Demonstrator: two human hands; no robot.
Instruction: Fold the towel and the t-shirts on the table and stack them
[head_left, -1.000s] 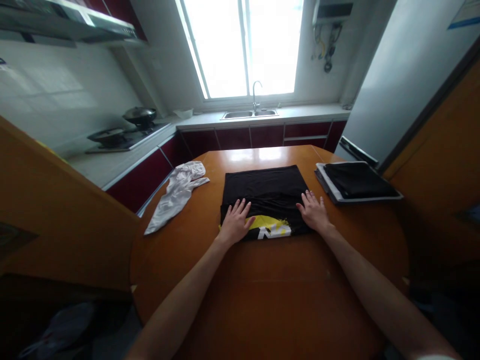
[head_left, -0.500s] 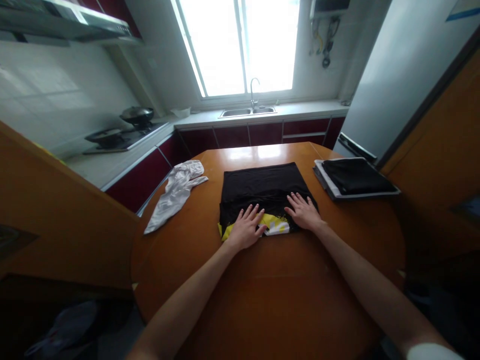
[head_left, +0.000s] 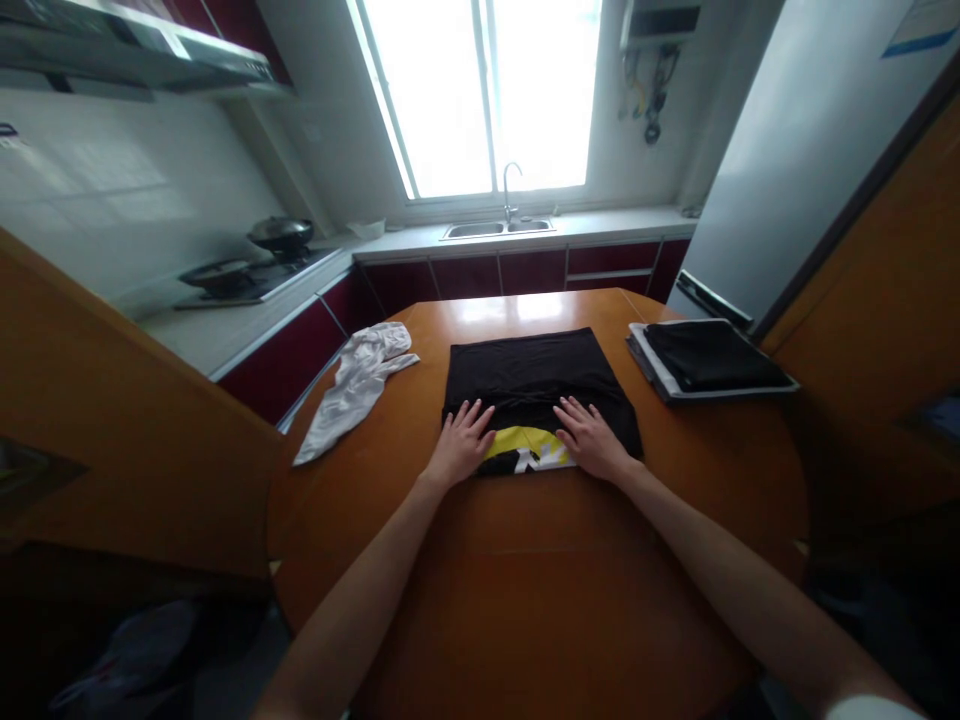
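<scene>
A black garment [head_left: 529, 365] with a yellow and white print lies partly folded on the wooden table [head_left: 525, 590] before me. The printed part shows along its near edge, between my hands. My left hand [head_left: 457, 448] rests flat on the near left corner, fingers spread. On the near right side, my right hand [head_left: 592, 440] presses down with its fingers stretched out. Neither hand grips the cloth. Small wrinkles run across the black fabric just beyond my fingertips.
A crumpled white satiny garment [head_left: 356, 385] lies at the table's left. To the right sits a stack of folded clothes [head_left: 716, 358], black on top. Beyond the table are a counter with a sink [head_left: 499, 228], a stove with pans [head_left: 281, 235] and a fridge [head_left: 795, 160].
My left hand has slid left to the garment's near left corner. My right hand has shifted slightly left and towards me. More of the yellow print shows between them.
</scene>
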